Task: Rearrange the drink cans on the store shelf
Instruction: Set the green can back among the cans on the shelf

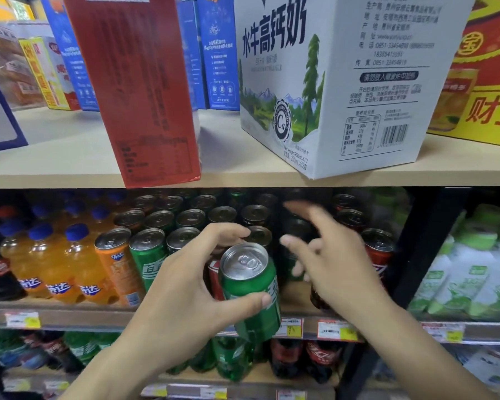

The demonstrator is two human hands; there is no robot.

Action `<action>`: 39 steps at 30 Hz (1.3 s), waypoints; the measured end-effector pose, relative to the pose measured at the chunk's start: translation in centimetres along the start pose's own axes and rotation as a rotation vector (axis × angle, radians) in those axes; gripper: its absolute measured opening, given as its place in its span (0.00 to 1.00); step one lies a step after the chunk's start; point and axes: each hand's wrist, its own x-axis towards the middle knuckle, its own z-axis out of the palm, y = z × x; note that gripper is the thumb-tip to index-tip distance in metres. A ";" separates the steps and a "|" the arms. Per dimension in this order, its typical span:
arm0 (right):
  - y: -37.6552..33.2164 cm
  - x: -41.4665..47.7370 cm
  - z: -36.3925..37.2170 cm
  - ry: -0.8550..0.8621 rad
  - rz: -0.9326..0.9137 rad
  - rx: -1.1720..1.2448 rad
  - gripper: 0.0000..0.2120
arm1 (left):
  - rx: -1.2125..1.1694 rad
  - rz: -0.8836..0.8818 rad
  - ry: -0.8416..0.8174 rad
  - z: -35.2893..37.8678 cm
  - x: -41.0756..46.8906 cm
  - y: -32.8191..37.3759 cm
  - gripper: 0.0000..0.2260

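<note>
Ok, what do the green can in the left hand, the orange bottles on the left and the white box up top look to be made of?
Green can: likely aluminium, with a bare silvery lid, pull tab and glossy printed wall.
Orange bottles: clear plastic, probably; the drink shows through, and the blue caps are matte.
White box: printed cardboard, with folded edges and a fairly dull surface.

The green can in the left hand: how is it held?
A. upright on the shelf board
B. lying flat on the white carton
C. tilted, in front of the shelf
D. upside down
C: the left hand grips the green can off the shelf, its silver top leaning toward the camera.
</note>
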 end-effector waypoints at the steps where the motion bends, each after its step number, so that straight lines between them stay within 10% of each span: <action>1: -0.2 -0.8 -1.2 0.073 0.002 0.053 0.16 | -0.010 0.007 -0.003 0.2 0.5 0.2 0.28; 14: -0.9 -10.0 -8.0 0.470 0.024 0.225 0.09 | 0.103 0.090 -0.148 5.8 6.0 -0.5 0.29; 20: -0.8 -10.9 -8.0 0.429 0.107 0.167 0.21 | 0.288 0.082 -0.208 7.1 7.4 -1.4 0.32; 39: 1.6 -9.4 -6.4 0.154 0.221 0.122 0.17 | 0.703 0.223 -0.175 8.8 8.0 -2.1 0.37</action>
